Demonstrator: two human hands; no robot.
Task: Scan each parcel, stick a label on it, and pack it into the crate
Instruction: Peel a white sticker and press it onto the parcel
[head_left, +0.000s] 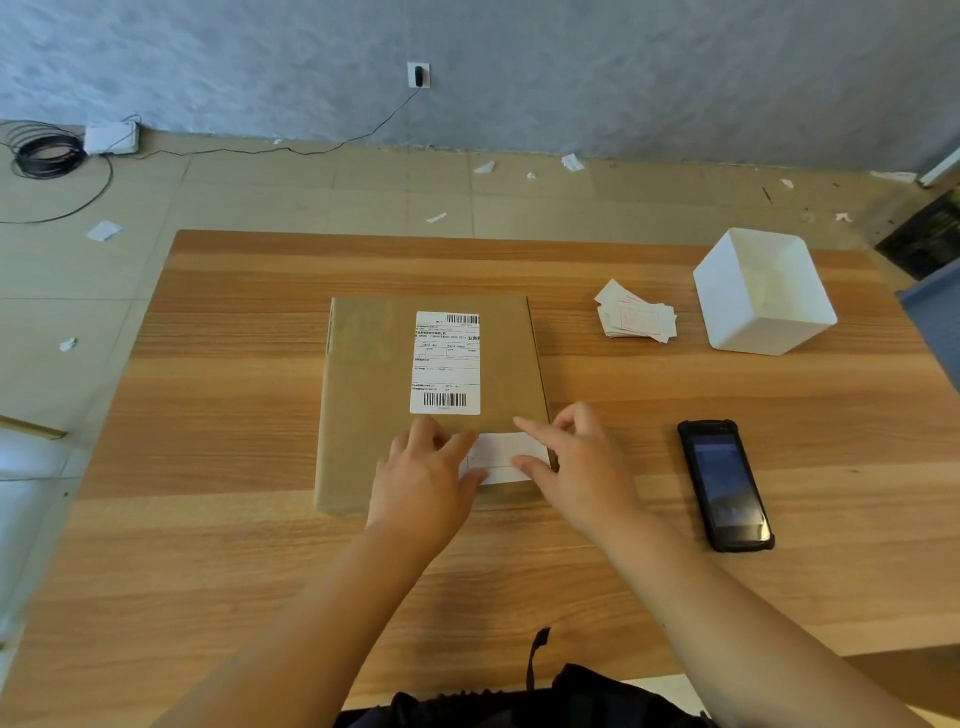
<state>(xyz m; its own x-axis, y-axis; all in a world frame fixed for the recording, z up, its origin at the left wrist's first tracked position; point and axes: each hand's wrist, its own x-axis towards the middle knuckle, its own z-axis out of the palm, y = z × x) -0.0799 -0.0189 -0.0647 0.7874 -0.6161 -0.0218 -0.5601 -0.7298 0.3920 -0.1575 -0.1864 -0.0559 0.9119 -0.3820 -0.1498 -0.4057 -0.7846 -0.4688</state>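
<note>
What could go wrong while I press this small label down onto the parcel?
The small label sits right at the parcel's near right corner; it could end up overhanging the edge or skewed. The left hand and right hand press only its ends, so the middle might trap a crease. The scanner lies on the table beside the right forearm and could get nudged when that arm pulls back.

Soft, even daylight, faint shadows, sharp centre; wide-angle bending and blur smear the left edge.
</note>
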